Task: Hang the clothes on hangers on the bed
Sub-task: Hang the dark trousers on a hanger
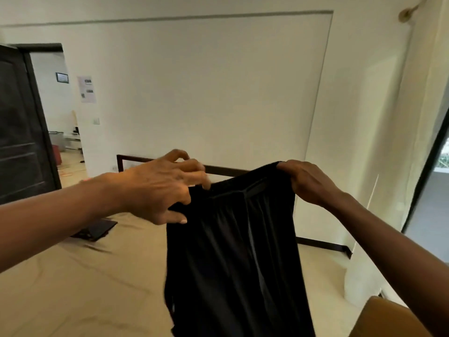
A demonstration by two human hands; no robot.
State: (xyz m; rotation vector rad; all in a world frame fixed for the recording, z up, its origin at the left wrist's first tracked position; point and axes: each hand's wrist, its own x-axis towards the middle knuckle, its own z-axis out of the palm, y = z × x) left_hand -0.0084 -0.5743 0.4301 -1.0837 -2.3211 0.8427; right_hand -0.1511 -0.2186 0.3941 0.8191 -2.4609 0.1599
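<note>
Nearest the lens, two bare forearms reach forward. The right hand (308,181) has its grip clamped on the right corner of the waistband (243,184) of a black garment (233,251), fingers curled over the top edge. The left hand (160,188) takes the opposite corner, its fingers bent over the band and its thumb pressed against the cloth below. This side is blurred, but the grip reads as closed on the fabric. Between the two hands the waistband is drawn roughly level, and the garment hangs straight down in long folds, running out of view at the bottom edge. It is held in the air above the bed (73,288) and not lying on it.

The bed carries a beige sheet, lightly creased, and a dark flat object (97,229) rests on it just under the left forearm. A dark frame rail (223,169) runs behind the hands against the white wall (206,81). To the left stands a dark door (19,132) beside an open doorway, with papers (86,89) stuck on the wall near it. A pale curtain (418,105) hangs at the right, and a brown box corner (381,317) shows under the right forearm.
</note>
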